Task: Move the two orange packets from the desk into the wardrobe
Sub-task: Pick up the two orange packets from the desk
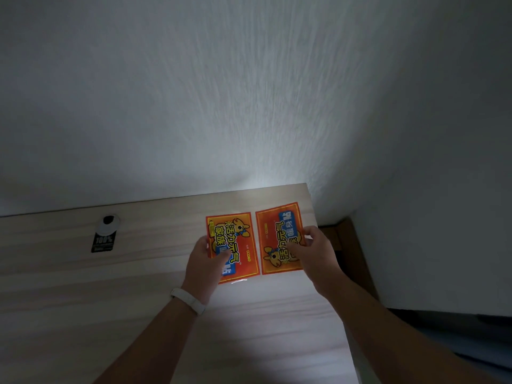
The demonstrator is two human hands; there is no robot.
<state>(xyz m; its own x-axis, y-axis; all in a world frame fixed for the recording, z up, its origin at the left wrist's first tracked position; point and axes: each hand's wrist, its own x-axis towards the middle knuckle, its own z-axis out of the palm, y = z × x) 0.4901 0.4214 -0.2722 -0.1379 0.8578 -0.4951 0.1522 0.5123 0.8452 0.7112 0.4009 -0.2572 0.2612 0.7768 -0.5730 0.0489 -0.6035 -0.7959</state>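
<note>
Two orange packets with yellow borders and blue labels lie side by side near the far right corner of the pale wooden desk (110, 300). My left hand (205, 264) grips the left packet (238, 242) at its left edge, thumb on top. My right hand (315, 250) pinches the right packet (277, 239) at its right edge, thumb pressed on its face. Whether the packets are lifted off the desk or still flat on it I cannot tell. A white band sits on my left wrist. The wardrobe is out of view.
A small white round device with a black label (105, 234) sits on the desk at the back left. A white wall stands behind the desk and another on the right. A brown wooden strip (343, 234) shows in the gap beside the desk's right edge.
</note>
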